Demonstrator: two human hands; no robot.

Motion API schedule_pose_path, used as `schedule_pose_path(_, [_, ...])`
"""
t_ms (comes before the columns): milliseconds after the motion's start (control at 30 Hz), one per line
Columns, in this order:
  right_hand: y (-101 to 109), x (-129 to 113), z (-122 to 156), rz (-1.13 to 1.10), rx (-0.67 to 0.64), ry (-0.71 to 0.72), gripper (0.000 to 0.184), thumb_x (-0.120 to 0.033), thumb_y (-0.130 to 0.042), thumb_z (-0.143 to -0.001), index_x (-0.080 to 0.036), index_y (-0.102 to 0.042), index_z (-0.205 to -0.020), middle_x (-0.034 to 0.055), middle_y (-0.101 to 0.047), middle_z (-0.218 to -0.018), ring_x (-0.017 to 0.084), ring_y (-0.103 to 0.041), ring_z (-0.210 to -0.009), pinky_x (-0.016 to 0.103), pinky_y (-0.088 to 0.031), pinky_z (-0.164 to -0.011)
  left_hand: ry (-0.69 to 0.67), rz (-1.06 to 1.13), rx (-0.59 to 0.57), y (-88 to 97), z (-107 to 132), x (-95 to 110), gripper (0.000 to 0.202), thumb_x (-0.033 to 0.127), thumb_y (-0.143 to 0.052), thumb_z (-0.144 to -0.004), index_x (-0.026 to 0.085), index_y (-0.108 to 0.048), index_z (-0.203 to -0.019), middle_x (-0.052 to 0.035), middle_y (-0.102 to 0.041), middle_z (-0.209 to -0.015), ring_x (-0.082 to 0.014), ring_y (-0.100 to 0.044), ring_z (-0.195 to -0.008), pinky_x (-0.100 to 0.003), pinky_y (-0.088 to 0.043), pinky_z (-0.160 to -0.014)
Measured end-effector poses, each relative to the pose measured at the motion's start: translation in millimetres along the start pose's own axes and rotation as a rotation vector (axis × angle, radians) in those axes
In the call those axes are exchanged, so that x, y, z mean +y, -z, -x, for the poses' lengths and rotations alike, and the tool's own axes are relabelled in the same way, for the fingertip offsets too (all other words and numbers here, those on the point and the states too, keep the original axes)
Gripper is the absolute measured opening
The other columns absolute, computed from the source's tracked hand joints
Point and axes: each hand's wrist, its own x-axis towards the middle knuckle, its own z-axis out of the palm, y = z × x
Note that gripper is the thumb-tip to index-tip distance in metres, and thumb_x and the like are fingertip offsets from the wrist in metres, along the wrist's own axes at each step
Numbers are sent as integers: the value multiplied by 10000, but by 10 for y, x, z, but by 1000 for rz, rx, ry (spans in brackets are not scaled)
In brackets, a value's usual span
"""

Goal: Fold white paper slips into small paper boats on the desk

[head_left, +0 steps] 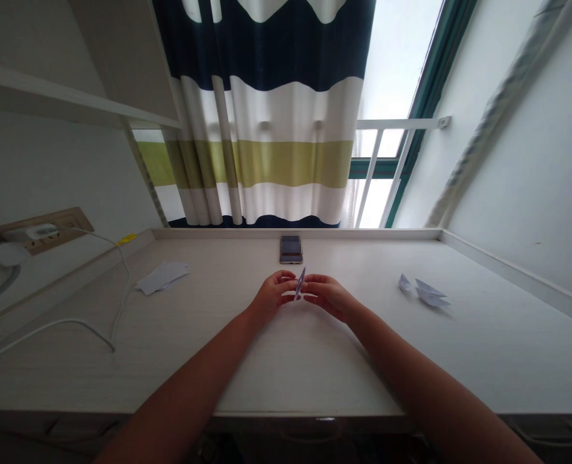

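Note:
Between my two hands a small folded piece of white paper (300, 282) stands nearly on edge, just above the desk. My left hand (275, 291) has its fingers curled against the paper's left side. From the right, my right hand (331, 296) pinches at it with the thumb below and the fingers above. Folds on the paper are too small to make out. Behind the hands a phone (291, 249) lies flat with its screen lit. Two folded paper shapes sit off to the right: a small one (404, 283) and a larger pointed one (431, 294).
A stack of white paper sheets (162, 278) rests on the desk (309, 374) at the left. A white cable (121, 283) runs from the wall socket (39, 235) across the left side. A raised rim (363, 236) borders the back, before a striped curtain (286, 161).

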Motion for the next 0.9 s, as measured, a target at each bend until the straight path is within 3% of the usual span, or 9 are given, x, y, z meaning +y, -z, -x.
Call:
schedule_pose_path(400, [13, 29, -6, -15, -77, -20, 129, -202, -607, -661, -138, -627, -772, 36, -606, -745, 125, -559, -733, 263, -413, -706, 40, 94, -41, -48, 8, -17, 195, 165, -580, -623, 173, -406, -711, 10, -562, -638, -94, -550, -594, -258, -448, -637])
schedule_pose_path(733, [-28, 14, 5, -54, -92, -28, 103, -195, -597, -659, -131, -623, -735, 42, -603, -745, 116, -541, -699, 253, -421, -684, 67, 115, -59, -55, 8, -17, 171, 177, -591, -618, 168, -440, -700, 5, -559, -660, -94, -532, -591, -251, -453, -605])
schedule_pose_path(900, [-22, 8, 6, -42, -39, -46, 98, -212, -607, -663, -143, -619, -731, 29, -596, -720, 107, -537, -674, 244, -417, -661, 79, 90, -37, -30, 3, -26, 196, 221, -631, -624, 156, -487, -739, -25, -580, -717, -111, -554, -648, -268, -459, -646])
